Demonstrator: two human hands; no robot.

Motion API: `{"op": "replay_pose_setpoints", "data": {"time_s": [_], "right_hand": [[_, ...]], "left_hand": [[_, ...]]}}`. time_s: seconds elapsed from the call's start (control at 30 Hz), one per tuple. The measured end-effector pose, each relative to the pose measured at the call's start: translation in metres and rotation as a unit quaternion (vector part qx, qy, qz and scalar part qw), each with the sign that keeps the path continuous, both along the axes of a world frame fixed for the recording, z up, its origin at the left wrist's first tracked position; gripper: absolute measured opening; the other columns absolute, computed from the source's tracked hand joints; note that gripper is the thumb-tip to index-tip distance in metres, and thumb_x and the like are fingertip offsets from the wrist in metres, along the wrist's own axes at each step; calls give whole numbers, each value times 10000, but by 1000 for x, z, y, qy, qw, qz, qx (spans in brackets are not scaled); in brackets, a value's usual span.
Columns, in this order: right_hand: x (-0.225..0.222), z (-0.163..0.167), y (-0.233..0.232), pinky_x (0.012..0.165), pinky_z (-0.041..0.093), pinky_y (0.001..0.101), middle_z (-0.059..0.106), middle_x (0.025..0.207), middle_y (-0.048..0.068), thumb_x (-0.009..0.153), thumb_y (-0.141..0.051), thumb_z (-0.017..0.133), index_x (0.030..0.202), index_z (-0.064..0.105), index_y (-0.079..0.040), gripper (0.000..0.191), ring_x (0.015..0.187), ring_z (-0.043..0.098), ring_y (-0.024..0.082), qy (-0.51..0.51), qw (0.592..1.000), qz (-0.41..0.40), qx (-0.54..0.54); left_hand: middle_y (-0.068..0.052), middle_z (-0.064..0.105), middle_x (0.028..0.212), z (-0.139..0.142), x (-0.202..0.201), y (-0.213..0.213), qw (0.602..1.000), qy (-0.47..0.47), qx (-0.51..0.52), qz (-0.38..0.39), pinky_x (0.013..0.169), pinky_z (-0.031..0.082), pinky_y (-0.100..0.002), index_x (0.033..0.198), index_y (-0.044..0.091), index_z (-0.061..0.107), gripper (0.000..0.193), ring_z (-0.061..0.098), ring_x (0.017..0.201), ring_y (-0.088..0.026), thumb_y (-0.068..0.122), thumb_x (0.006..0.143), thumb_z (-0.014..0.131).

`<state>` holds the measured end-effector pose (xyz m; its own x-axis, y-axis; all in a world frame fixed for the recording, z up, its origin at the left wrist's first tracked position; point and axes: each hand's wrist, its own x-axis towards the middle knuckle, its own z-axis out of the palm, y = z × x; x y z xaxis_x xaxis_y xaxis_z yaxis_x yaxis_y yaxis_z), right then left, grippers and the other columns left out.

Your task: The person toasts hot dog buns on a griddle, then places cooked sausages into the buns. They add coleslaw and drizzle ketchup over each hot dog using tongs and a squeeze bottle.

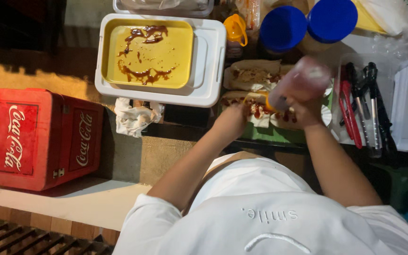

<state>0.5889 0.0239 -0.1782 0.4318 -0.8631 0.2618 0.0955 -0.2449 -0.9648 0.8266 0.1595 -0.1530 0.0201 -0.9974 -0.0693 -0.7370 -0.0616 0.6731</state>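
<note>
Sandwich (pixel 260 109), filled and streaked red, lies crosswise on the green tray (pixel 270 134), directly under your hands. Your right hand (pixel 306 109) is clamped on a tilted sauce bottle (pixel 298 82), nozzle down-left toward the filling. Your left hand (pixel 232 120), nearer the sandwich's left end, touches it; its fingers are hidden.

Your squeeze bottle (pixel 298 82), pinkish and blurred, tipped with its nozzle down over the sandwich, your sandwich (pixel 260 111), split open, streaked with red sauce, lying on a green tray beside a second one
</note>
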Motion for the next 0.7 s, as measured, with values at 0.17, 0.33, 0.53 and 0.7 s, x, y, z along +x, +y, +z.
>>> {"op": "replay_pose_setpoints", "data": {"time_s": [0.17, 0.33, 0.53, 0.7], "right_hand": [[-18, 22, -39, 1172, 511, 436, 607, 1459, 125, 960, -68, 799, 1505, 477, -50, 633, 1357, 614, 280, -202, 973, 15, 114], [-52, 29, -63, 1230, 486, 416, 606, 1460, 125, 982, 12, 770, 1511, 462, -33, 614, 1379, 605, 266, -162, 986, -10, 32], [-43, 12, -82, 1223, 473, 423, 573, 1467, 114, 920, 32, 782, 1530, 404, -45, 722, 1385, 578, 258, -94, 995, -12, 13], [-29, 15, -108, 1144, 495, 382, 580, 1407, 113, 904, -59, 814, 1480, 458, -48, 678, 1299, 605, 217, -19, 998, 28, 43]], "left_hand": [[-250, 689, 1085, 26, -19, -46, 998, 20, -53, 4, 857, 542, -505, 1098, 25, 671, 296, 665, 987, -432, 49, 804, 645], [-234, 695, 1075, 41, -44, -84, 999, 20, -5, -32, 897, 537, -490, 1130, 31, 661, 436, 664, 1019, -415, 126, 713, 743], [-249, 689, 1087, 31, -45, -96, 999, -29, -12, -21, 913, 550, -485, 1111, -5, 651, 337, 676, 1022, -415, 125, 805, 712], [-198, 684, 1092, 33, -43, -102, 978, 56, 197, 39, 764, 622, -471, 1152, 44, 654, 322, 760, 860, -363, 110, 838, 628]]}}
